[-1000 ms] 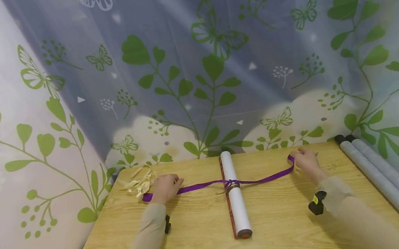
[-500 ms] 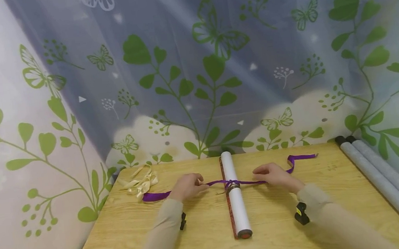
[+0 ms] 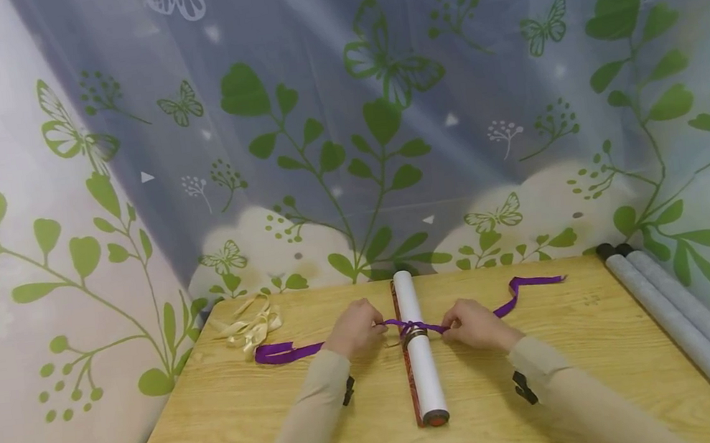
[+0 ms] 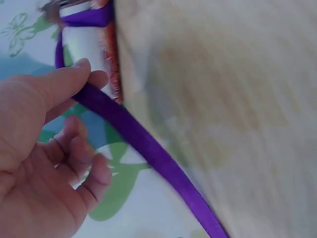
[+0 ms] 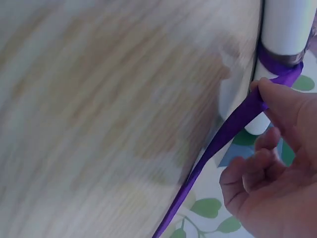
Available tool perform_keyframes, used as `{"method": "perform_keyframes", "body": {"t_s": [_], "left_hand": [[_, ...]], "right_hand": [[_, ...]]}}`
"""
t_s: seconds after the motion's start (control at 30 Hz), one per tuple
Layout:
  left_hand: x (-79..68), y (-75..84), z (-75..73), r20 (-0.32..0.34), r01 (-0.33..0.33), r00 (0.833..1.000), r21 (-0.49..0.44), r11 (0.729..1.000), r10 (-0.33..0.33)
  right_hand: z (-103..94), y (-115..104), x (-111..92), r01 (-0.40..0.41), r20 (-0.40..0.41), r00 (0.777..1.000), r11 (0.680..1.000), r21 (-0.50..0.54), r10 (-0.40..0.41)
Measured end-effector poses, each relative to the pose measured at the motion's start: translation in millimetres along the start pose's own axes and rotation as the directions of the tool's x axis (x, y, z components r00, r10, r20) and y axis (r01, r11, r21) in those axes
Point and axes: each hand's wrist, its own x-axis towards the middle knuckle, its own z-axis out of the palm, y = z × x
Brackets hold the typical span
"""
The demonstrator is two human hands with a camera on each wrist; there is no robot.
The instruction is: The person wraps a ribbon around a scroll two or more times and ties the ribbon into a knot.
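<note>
A white rolled scroll [image 3: 424, 373] with a reddish patterned edge lies lengthwise mid-table. Round its middle run a brownish cord [image 3: 415, 336] and a purple ribbon [image 3: 287, 353], crossed or knotted on top. Just left of the roll my left hand [image 3: 355, 328] pinches one side of the ribbon between thumb and index finger; its tail trails left. On the other side my right hand [image 3: 475, 324] pinches the ribbon close to the roll, and that tail runs off to the right. Both wrist views show the ribbon [image 4: 143, 141] between thumb and forefinger, other fingers loosely curled.
Cream ribbons [image 3: 252, 326] lie in a loose heap at the table's back left. Two grey rolls [image 3: 677, 321] with black ends lie along the right edge. A patterned curtain [image 3: 321, 145] hangs behind the wooden table [image 3: 511, 407].
Both hands have moved inward from the ribbon's far ends to beside the scroll and now pinch the ribbon there. The right tail end was let go and lies on the table.
</note>
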Motion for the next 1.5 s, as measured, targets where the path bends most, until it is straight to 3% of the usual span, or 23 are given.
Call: {"method": "perform_keyframes", "body": {"t_s": [0.1, 0.23, 0.3, 0.4, 0.47, 0.53, 0.57, 0.7, 0.83, 0.9, 0.97, 1.0, 1.07, 1.13, 1.27, 1.37, 1.43, 1.5], "left_hand": [[1.4, 2.0, -7.7, -0.085, -0.007, 0.996, -0.008, 1.000, 0.006], [3.6, 3.6, -15.2, -0.172, -0.036, 0.985, -0.167, 0.985, 0.007], [3.3, 5.1, -17.8, -0.172, -0.036, 0.985, -0.300, 0.953, -0.017], [2.3, 7.6, -20.0, -0.129, -0.011, 0.990, -0.479, 0.878, -0.058], [2.2, 8.9, -20.7, -0.095, 0.003, 0.993, -0.555, 0.832, -0.067], [2.7, 8.5, -20.2, -0.072, 0.006, 0.995, -0.614, 0.789, -0.064], [2.8, 8.7, -20.7, -0.063, 0.010, 0.996, -0.638, 0.770, -0.066], [2.7, 9.0, -24.9, -0.036, 0.036, 0.995, -0.725, 0.688, -0.090], [1.8, 8.4, -31.5, -0.035, 0.050, 0.992, -0.786, 0.616, -0.125], [2.5, 6.3, -33.2, -0.059, 0.033, 0.989, -0.805, 0.592, -0.135], [2.7, 4.9, -35.4, -0.074, 0.022, 0.987, -0.821, 0.570, -0.144], [2.9, 4.3, -36.6, -0.083, 0.014, 0.986, -0.828, 0.560, -0.147], [3.7, 3.2, -37.7, -0.103, -0.006, 0.984, -0.838, 0.546, -0.146], [4.2, 3.1, -39.5, -0.122, -0.022, 0.982, -0.837, 0.547, -0.147], [4.1, 5.4, -44.2, -0.169, -0.054, 0.976, -0.799, 0.599, -0.138], [3.5, 8.9, -48.4, -0.180, -0.061, 0.977, -0.755, 0.653, -0.117], [3.2, 11.2, -50.7, -0.191, -0.068, 0.976, -0.714, 0.697, -0.101], [3.7, 13.5, -52.1, -0.207, -0.072, 0.975, -0.648, 0.759, -0.084]], "right_hand": [[-4.2, 1, -2, -0.079, -0.041, 0.996, 0.996, -0.038, 0.077], [-8.4, -1, -1, -0.166, -0.080, 0.983, 0.986, -0.003, 0.166], [-9.6, -2, 0, -0.178, -0.086, 0.979, 0.982, 0.065, 0.183], [-9.9, -2, 2, -0.190, -0.112, 0.971, 0.967, 0.168, 0.210], [-9.8, -1, 3, -0.197, -0.117, 0.963, 0.933, 0.301, 0.241], [-10.6, -1, 4, -0.201, -0.109, 0.953, 0.856, 0.476, 0.284], [-11.3, -1, 5, -0.197, -0.098, 0.948, 0.796, 0.572, 0.304], [-19.0, -4, 8, -0.134, -0.084, 0.921, 0.510, 0.850, 0.382], [-34.1, -5, 8, -0.036, -0.096, 0.869, 0.256, 0.966, 0.485], [-43.7, -3, 6, 0.006, -0.096, 0.835, 0.166, 0.986, 0.542], [-52.5, 2, 4, 0.031, -0.108, 0.799, 0.138, 0.990, 0.592], [-56.6, 6, 3, 0.028, -0.115, 0.781, 0.149, 0.988, 0.614], [-63.6, 15, 0, 0.016, -0.146, 0.748, 0.202, 0.979, 0.647], [-69.6, 24, -2, -0.015, -0.183, 0.721, 0.279, 0.960, 0.669], [-80.6, 41, -8, -0.101, -0.228, 0.708, 0.415, 0.904, 0.669], [-89.3, 49, -12, -0.194, -0.247, 0.734, 0.544, 0.816, 0.633], [-94.4, 50, -13, -0.254, -0.259, 0.769, 0.652, 0.715, 0.584], [-96.9, 48, -10, -0.279, -0.269, 0.813, 0.752, 0.597, 0.516]]}}
